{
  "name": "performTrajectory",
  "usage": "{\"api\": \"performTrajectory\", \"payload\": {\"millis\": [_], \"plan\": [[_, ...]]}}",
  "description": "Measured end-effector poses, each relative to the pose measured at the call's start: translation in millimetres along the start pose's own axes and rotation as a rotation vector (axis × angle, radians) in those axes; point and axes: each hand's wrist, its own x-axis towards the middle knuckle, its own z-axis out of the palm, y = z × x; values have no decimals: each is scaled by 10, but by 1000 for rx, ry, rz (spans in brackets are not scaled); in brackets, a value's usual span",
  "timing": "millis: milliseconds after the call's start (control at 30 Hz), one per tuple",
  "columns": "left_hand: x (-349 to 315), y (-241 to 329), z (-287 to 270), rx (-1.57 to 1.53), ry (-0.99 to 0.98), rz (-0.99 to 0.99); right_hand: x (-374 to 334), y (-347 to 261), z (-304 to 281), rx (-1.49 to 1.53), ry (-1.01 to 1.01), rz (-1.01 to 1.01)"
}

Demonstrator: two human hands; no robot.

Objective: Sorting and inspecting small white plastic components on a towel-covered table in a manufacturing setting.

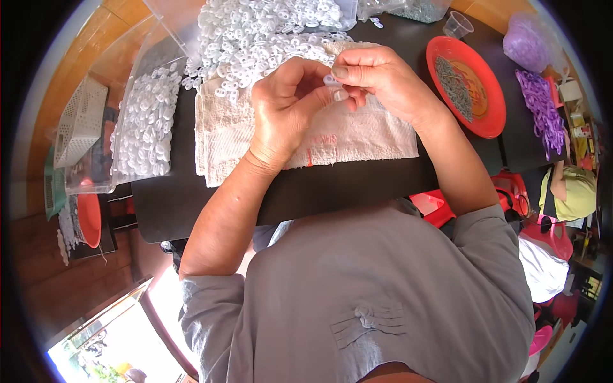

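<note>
Small white plastic piece pinched between both hands, held just above the white towel on the dark desk. Left hand curled narrow around it from below, thumb and forefinger closed on the part; right hand meeting it from the other side, fingertips pressed on the same piece, grip tight on both sides. Likely very light, stiff moulded plastic, smooth enough to slip, too small for anything but a fingertip pinch; best held by the outer edges, leaving any opening free. Exact shape hard to read, mostly hidden by the fingers. Probably not fragile, but easy to drop and lose among lookalikes. Heap of same white pieces on the far end of the towel, just beyond the hands, spilling toward a clear bag. Second clear bag of white pieces at the left desk edge, well apart from the hands. Red plate to the right with a line of small grey metal parts on it, thin, and probably stiff and sharp-ended, so better picked singly. Clear plastic cup beyond the plate. Purple plastic pieces further right, near the desk edge. White perforated basket off the desk on the left.
</note>
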Motion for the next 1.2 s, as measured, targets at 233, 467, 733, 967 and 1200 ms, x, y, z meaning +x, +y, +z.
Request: {"api": "performTrajectory", "payload": {"millis": [233,467,733,967,1200], "plan": [[7,-12,-32,160,39,116,13,37,64,20,-23,-48],[122,418,-158,-129,306,59,41,-4,-23,-54,265,-62],[42,1454,-1034,459,669,316,11,163,-185,-532,303,-232],[14,1535,-1848,1626,664,262,21,34,-124,-668,305,-311],[24,592,-534,804,-43,151,27,87,-144,-739,375,-311]]}}
